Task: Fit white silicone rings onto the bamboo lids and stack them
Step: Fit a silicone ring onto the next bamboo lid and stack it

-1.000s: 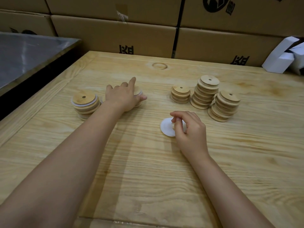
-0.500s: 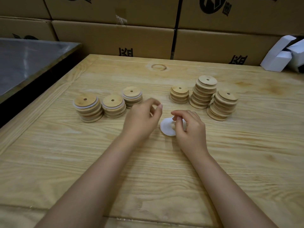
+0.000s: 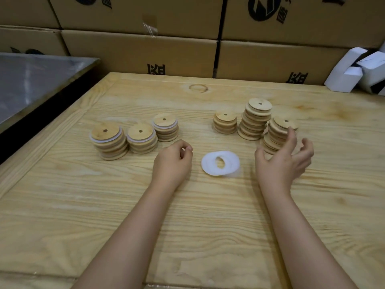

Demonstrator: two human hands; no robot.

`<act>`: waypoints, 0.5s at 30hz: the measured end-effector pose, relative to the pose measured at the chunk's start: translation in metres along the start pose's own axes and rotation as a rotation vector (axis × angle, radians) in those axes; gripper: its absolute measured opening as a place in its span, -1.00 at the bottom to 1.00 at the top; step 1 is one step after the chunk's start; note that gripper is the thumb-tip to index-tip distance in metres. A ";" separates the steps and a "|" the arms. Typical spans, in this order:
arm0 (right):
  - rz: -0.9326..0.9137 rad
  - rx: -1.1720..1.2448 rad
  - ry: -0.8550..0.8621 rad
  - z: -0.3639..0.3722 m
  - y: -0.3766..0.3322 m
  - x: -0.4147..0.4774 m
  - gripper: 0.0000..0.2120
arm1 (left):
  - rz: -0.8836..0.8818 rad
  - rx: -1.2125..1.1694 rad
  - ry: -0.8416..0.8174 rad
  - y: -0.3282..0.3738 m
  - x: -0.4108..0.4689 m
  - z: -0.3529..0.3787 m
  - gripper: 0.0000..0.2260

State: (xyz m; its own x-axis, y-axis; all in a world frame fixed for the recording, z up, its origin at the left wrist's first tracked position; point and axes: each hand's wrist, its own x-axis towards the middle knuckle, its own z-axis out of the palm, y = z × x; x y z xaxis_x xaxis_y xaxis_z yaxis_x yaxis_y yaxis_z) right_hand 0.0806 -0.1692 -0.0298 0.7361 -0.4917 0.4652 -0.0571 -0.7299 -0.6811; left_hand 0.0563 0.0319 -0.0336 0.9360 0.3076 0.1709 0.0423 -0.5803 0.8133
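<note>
The white silicone rings (image 3: 220, 163) lie flat in a small loose pile on the table (image 3: 208, 222), mid-scene. A few overlap, so the pile's long axis runs approx. left-right; we can't count them. The pile sits btwn the hands: the left hand (image 3: 173, 161) is just beside its left edge and the right hand (image 3: 285, 161) a bit farther off on the right, neither touching it. So the left hand is nearer the rings, and we judge it the natural one to lift the top ring. The lid for that ring lies the other way. Far-right of the pile stand three stacks of bare bamboo lids: a short stack (image 3: 225, 123), a tall stack (image 3: 256, 119) and a near-right stack (image 3: 277, 135), which leans. The right hand is raised w/ fingers spread apart and blurred, its fingertips (image 3: 292, 132) in front of that leaning stack's top, gripping nothing. It prob. goes for the top lid, and a clumsy nudge could tip the stack. The left hand rests w/ fingers loosely curled, nothing visible in it. Far-left of the pile, three finished stacks (image 3: 141, 138) show white edges under their lids, i.e. rings fitted. Beyond are cardboard boxes (image 3: 137, 53) along the far edge, white cartons (image 3: 345, 74) far right and a metal surface (image 3: 31, 80) at left.
</note>
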 end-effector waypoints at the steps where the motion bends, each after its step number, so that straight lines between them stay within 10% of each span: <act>1: 0.021 -0.007 -0.011 0.000 0.002 0.002 -0.35 | -0.002 -0.004 0.002 0.000 0.000 0.000 -0.88; 15: -0.103 -0.099 -0.156 -0.014 0.014 0.062 -0.67 | 0.009 -0.013 -0.004 0.001 0.000 -0.001 -0.88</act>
State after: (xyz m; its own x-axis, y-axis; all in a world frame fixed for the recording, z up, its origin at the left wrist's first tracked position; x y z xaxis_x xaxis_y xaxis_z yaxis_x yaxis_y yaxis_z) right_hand 0.1163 -0.2165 -0.0025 0.8365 -0.3381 0.4313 -0.0361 -0.8193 -0.5723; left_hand 0.0556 0.0317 -0.0319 0.9379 0.2994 0.1754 0.0297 -0.5729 0.8191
